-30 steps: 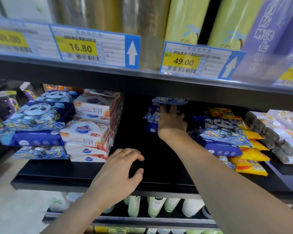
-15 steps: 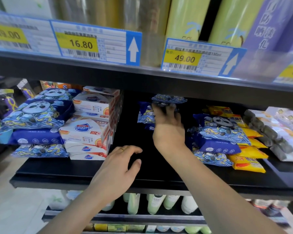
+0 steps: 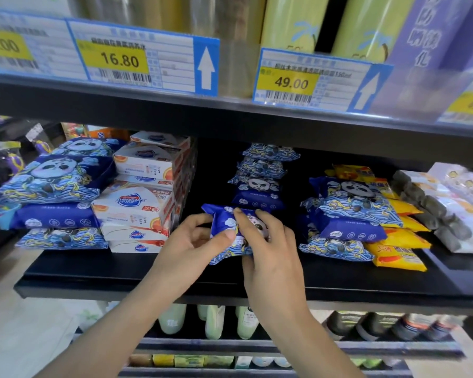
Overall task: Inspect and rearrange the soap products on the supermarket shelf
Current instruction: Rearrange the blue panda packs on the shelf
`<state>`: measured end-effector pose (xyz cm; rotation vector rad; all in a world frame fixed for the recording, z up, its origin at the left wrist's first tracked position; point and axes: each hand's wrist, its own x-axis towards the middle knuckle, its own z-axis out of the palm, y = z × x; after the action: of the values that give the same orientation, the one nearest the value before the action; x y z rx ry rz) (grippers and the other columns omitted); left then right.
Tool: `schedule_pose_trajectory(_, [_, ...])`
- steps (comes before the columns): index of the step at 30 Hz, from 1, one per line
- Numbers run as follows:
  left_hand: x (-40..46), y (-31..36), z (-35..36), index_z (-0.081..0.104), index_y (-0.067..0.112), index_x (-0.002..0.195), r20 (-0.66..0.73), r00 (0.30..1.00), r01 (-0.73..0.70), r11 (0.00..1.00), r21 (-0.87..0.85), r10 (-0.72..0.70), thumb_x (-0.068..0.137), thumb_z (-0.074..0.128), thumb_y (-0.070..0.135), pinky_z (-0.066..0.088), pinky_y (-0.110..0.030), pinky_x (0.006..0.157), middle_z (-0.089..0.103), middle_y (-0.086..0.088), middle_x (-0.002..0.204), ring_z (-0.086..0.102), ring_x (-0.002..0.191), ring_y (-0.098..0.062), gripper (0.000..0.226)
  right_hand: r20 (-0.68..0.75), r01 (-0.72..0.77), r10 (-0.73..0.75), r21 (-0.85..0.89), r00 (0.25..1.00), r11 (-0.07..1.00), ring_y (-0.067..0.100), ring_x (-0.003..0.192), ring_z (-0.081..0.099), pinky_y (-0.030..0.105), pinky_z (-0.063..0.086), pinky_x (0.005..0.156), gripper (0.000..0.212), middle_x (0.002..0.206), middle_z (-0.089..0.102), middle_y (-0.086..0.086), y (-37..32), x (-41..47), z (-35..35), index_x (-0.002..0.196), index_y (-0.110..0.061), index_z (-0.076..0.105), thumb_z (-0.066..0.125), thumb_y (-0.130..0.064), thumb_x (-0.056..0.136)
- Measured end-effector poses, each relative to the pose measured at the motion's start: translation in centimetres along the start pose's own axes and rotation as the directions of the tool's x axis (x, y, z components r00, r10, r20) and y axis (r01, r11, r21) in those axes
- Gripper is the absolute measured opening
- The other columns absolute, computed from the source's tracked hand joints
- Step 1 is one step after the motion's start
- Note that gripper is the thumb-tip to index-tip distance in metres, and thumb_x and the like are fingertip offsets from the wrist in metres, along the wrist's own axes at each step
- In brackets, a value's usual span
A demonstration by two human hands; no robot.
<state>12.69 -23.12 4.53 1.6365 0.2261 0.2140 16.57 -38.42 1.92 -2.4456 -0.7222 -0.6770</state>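
Both hands hold one blue panda-print soap pack [image 3: 224, 222] just above the middle of the black shelf [image 3: 93, 271]. My left hand [image 3: 194, 241] grips its left side with the thumb on top. My right hand [image 3: 268, 241] covers its right half, fingers over the panda face. Behind it, deep on the shelf, stands a small stack of the same packs [image 3: 260, 181]. More panda packs lie piled at the left [image 3: 52, 186] and at the right [image 3: 350, 211]. White boxed soaps [image 3: 139, 203] are stacked beside the left pile.
Yellow packs [image 3: 399, 241] and grey-and-white wrapped bars [image 3: 434, 211] fill the shelf's right end. Price tags reading 16.80 [image 3: 120, 60] and 49.00 [image 3: 291, 83] hang on the upper shelf edge, close overhead. Pale green bottles [image 3: 215, 321] stand on the shelf below.
My right hand pulled a panda pack forward from the back stack. My left hand rose off the shelf and took hold of the pack's left side.
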Motion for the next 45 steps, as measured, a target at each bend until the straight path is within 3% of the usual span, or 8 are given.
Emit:
schedule_pose_trajectory(5, [0.1,-0.1,-0.3,0.06,0.028,0.117,-0.037,0.998,0.055,0.998,-0.012,-0.055,0.088,0.077,0.014,0.055,-0.022,0.078,0.08,0.003,0.098,0.077,0.088,-0.014,0.036,0.017,-0.002,-0.001,0.199,1.0,0.98,0.015,0.134,0.042,0.022,0.044,0.1,0.086,0.149,0.035,-0.009,1.0,-0.6,-1.0,0.147,-0.039,0.044,0.082,-0.008,0.077])
schedule_pose_trajectory(10, [-0.1,-0.5,-0.5,0.062,0.026,0.117,-0.05,0.998,0.043,0.998,-0.05,-0.046,0.089,0.072,0.003,0.057,-0.018,0.071,0.08,0.001,0.1,0.077,0.086,-0.015,0.038,0.109,-0.082,0.043,0.388,0.993,0.918,0.007,0.144,0.032,0.024,0.036,0.114,0.089,0.151,0.027,-0.016,1.2,-0.7,-2.7,0.153,-0.042,0.033,0.083,-0.031,0.081])
schedule_pose_trajectory(18, [-0.5,-0.4,-0.7,0.06,0.026,0.121,-0.033,0.998,0.048,0.988,-0.146,-0.053,0.092,0.069,0.002,0.063,-0.027,0.071,0.078,0.003,0.105,0.077,0.092,-0.018,0.039,0.126,-0.261,0.232,0.567,0.965,0.781,-0.008,0.13,0.044,0.024,0.043,0.105,0.072,0.14,0.04,-0.027,1.6,-0.6,-4.3,0.148,-0.044,0.036,0.075,-0.044,0.087])
schedule_pose_trajectory(22, [-0.6,-0.1,-1.1,0.06,0.021,0.125,-0.005,0.999,0.031,0.975,-0.218,-0.033,0.094,0.065,0.001,0.064,-0.033,0.079,0.077,0.0,0.112,0.076,0.098,-0.019,0.038,0.254,-0.449,0.386,0.673,0.887,0.588,-0.008,0.109,0.059,0.022,0.053,0.09,0.064,0.132,0.052,-0.026,1.4,0.0,-5.4,0.141,-0.048,0.044,0.068,-0.056,0.083])
schedule_pose_trajectory(27, [-0.9,0.1,-1.3,0.064,0.022,0.124,0.027,1.0,-0.004,0.971,-0.237,0.011,0.095,0.062,-0.001,0.062,-0.032,0.086,0.077,0.001,0.115,0.075,0.103,-0.019,0.037,0.48,-0.65,0.465,0.681,0.744,0.336,0.013,0.074,0.067,0.034,0.053,0.066,0.049,0.114,0.068,-0.012,1.3,1.1,-6.6,0.124,-0.044,0.06,0.061,-0.065,0.08])
schedule_pose_trajectory(32, [-1.2,-0.2,-1.4,0.064,0.021,0.122,0.034,0.997,-0.064,0.971,-0.232,0.074,0.083,0.076,0.003,0.061,-0.032,0.09,0.076,0.002,0.116,0.074,0.106,-0.019,0.044,0.737,-0.802,0.366,0.596,0.568,0.046,0.027,0.072,0.066,0.033,0.048,0.056,0.065,0.117,0.073,0.004,1.6,2.2,-7.6,0.118,-0.031,0.072,0.061,-0.076,0.072])
schedule_pose_trajectory(37, [-1.8,0.0,-1.2,0.064,0.018,0.122,0.059,0.987,-0.138,0.979,-0.147,0.148,0.088,0.066,-0.014,0.056,-0.017,0.082,0.076,0.005,0.115,0.073,0.104,-0.012,0.046,0.842,-0.871,0.25,0.492,0.478,0.006,0.026,0.078,0.068,0.032,0.053,0.062,0.068,0.109,0.074,0.003,1.6,2.9,-8.2,0.121,-0.028,0.072,0.05,-0.08,0.083])
schedule_pose_trajectory(45, [-2.0,0.1,-1.4,0.066,0.024,0.121,0.108,0.965,-0.239,0.971,-0.008,0.239,0.086,0.067,-0.017,0.053,-0.025,0.1,0.073,0.005,0.121,0.066,0.118,-0.011,0.053,0.844,-0.859,0.238,0.507,0.48,-0.065,0.026,0.068,0.063,0.033,0.057,0.06,0.06,0.101,0.073,0.012,1.2,2.9,-7.8,0.118,-0.016,0.071,0.079,-0.058,0.077])
